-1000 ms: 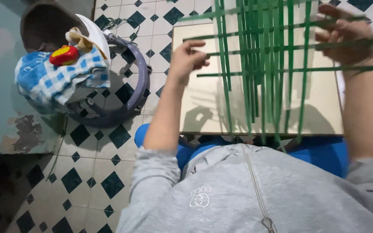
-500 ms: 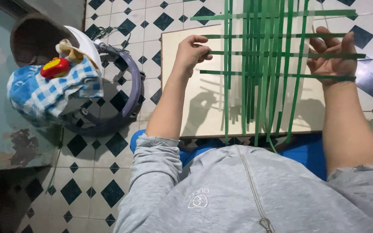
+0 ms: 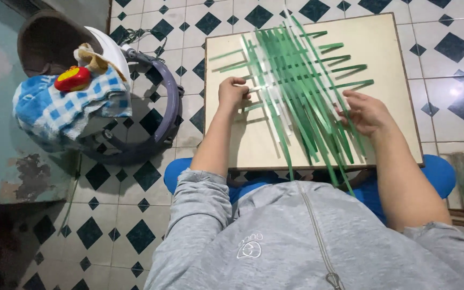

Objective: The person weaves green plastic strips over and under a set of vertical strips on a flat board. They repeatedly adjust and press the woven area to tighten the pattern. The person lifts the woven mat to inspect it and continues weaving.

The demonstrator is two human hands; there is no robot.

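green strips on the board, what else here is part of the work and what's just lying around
In use:
green strips, interlaced
white strips among them
beige board beneath
left hand, pinching a strip end
right hand, on the strips

Lying about:
blue checked cloth
red toy on it
round baby walker

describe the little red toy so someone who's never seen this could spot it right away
Look left of the square table, to the round baby walker on the tiled floor. A blue checked cloth covers its seat, and the red toy lies on top, the only bright red thing there, oval with yellow spots.
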